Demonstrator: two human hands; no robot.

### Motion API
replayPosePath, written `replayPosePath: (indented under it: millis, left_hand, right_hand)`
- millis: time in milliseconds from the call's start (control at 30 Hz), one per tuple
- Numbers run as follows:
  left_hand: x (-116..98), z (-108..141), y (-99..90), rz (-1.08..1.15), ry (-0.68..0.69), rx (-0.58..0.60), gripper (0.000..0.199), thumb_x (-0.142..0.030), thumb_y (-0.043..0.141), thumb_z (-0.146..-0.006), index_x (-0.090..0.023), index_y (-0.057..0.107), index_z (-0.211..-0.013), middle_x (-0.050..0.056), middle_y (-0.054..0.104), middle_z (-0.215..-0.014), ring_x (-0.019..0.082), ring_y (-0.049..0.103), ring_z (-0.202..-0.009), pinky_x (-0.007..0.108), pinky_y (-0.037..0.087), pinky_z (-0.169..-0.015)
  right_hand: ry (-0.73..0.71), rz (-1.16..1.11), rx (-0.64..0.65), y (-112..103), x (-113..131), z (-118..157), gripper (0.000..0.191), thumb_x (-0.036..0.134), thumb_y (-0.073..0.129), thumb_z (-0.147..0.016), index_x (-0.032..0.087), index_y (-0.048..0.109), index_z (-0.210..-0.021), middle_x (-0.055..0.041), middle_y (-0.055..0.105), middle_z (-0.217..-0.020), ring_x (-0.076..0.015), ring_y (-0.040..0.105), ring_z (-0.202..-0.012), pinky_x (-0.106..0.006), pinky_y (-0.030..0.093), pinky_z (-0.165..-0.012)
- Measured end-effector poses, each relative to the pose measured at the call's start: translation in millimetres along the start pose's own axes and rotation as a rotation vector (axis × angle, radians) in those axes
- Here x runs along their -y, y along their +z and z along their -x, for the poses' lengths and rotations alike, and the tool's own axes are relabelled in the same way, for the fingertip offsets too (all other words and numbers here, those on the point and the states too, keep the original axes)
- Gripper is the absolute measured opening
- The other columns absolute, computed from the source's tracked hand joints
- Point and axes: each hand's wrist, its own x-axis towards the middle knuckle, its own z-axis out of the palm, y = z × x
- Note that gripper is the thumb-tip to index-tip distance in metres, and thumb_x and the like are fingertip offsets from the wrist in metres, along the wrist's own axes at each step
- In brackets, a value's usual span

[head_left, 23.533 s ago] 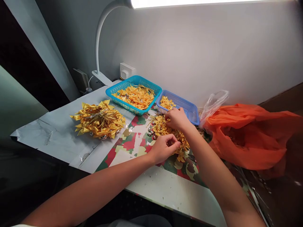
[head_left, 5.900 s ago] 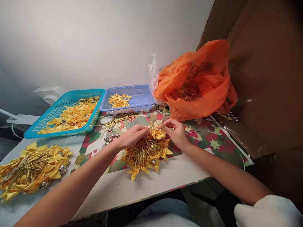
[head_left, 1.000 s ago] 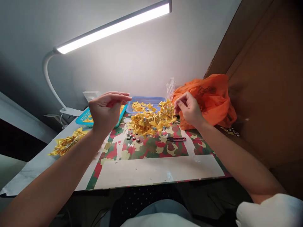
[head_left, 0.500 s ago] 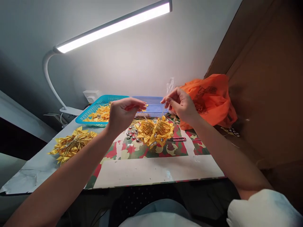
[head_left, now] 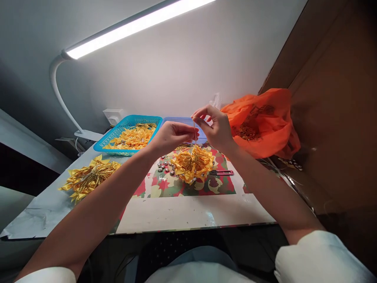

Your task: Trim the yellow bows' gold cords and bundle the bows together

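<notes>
A bundle of yellow ribbon flowers with gold stems lies on the camouflage-patterned table cover. A thin pale thread rises from the top of the bundle to my fingers. My left hand pinches it just above the flowers. Close by on the right and slightly higher, my right hand is closed in a pinch at the thread's upper part. Small silver bells lie left of the bundle. To its right are thread snips, their tips close to the flowers.
At the back left stands a turquoise basket of yellow flowers, beside a blue basket. Another flower bundle lies on the left. An orange bag sits at the right. A lamp arches overhead.
My hands have come together above the bundle, the left moving right and the right moving left. The two halves of the bundle have drawn into one round cluster.
</notes>
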Motion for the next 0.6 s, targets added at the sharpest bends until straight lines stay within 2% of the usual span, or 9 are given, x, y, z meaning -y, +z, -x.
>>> replayPosePath:
  millis: [100,200,267,333,400,467,533,600]
  left_hand:
    - [4.5,-0.9,-1.4,0.009,-0.060,0.039,0.015,-0.016,0.075,-0.068,-0.021,0.081,-0.080,0.005,0.079,-0.080,0.016,0.074,-0.075,0.029,0.061,-0.073]
    - [11.0,-2.8,0.4,-0.012,-0.069,0.043,0.012,-0.020,0.078,-0.067,-0.020,0.081,-0.079,0.006,0.079,-0.077,0.017,0.073,-0.073,0.030,0.060,-0.072]
    - [13.4,-3.9,2.0,-0.002,-0.052,0.004,0.008,-0.021,0.079,-0.068,-0.018,0.080,-0.075,0.005,0.077,-0.071,0.016,0.072,-0.068,0.030,0.060,-0.070]
    - [11.9,-4.8,3.1,0.034,-0.025,-0.055,0.008,-0.021,0.078,-0.069,-0.016,0.079,-0.074,0.005,0.075,-0.068,0.016,0.071,-0.065,0.031,0.060,-0.069]
    - [5.6,-6.3,4.5,0.077,0.010,-0.116,0.008,-0.020,0.078,-0.070,-0.014,0.079,-0.077,0.005,0.075,-0.068,0.016,0.072,-0.066,0.031,0.060,-0.069]
    - [-4.0,-9.5,7.5,0.120,0.029,-0.156,0.008,-0.017,0.076,-0.074,-0.013,0.079,-0.081,0.004,0.074,-0.070,0.016,0.073,-0.069,0.032,0.060,-0.073]
    - [-13.5,-14.9,12.6,0.173,0.011,-0.173,0.007,-0.013,0.073,-0.078,-0.013,0.078,-0.083,0.004,0.074,-0.073,0.017,0.074,-0.074,0.032,0.059,-0.078]
    - [-18.2,-22.1,17.6,0.254,-0.012,-0.191,0.008,-0.011,0.070,-0.082,-0.013,0.077,-0.081,0.003,0.074,-0.074,0.015,0.074,-0.075,0.031,0.059,-0.081]
  right_hand:
    - [0.007,0.039,0.001,4.2,-6.2,2.9,0.009,0.026,0.062,-0.086,0.020,0.062,-0.078,0.0020,0.066,-0.078,-0.0130,0.059,-0.076,-0.031,0.043,-0.073]
    - [-0.005,0.019,0.096,4.2,-6.1,4.9,0.007,0.024,0.061,-0.085,0.021,0.062,-0.078,0.0020,0.068,-0.081,-0.0135,0.059,-0.077,-0.033,0.044,-0.076]
    - [-0.017,-0.015,0.130,0.6,-6.1,5.1,0.007,0.025,0.062,-0.084,0.022,0.063,-0.078,0.0015,0.071,-0.086,-0.0149,0.061,-0.084,-0.034,0.045,-0.081]
    - [0.026,-0.102,0.097,-3.7,-11.8,6.0,0.009,0.031,0.063,-0.084,0.023,0.065,-0.083,0.0002,0.072,-0.097,-0.0165,0.062,-0.096,-0.036,0.046,-0.089]
    - [0.141,-0.271,0.049,-4.7,-25.5,10.1,0.022,0.042,0.062,-0.085,0.025,0.067,-0.097,-0.0012,0.071,-0.114,-0.0175,0.061,-0.107,-0.038,0.045,-0.097]
    - [0.331,-0.480,0.041,1.3,-44.3,19.3,0.036,0.054,0.054,-0.086,0.026,0.065,-0.106,-0.0023,0.069,-0.121,-0.0188,0.061,-0.113,-0.042,0.045,-0.101]
    - [0.563,-0.658,0.179,14.7,-60.8,33.3,0.048,0.066,0.046,-0.084,0.024,0.067,-0.097,-0.0041,0.072,-0.114,-0.0226,0.064,-0.110,-0.045,0.049,-0.095]
    - [0.720,-0.808,0.254,32.1,-68.5,51.1,0.054,0.065,0.037,-0.085,0.020,0.067,-0.082,-0.0043,0.074,-0.107,-0.0251,0.064,-0.113,-0.045,0.050,-0.092]
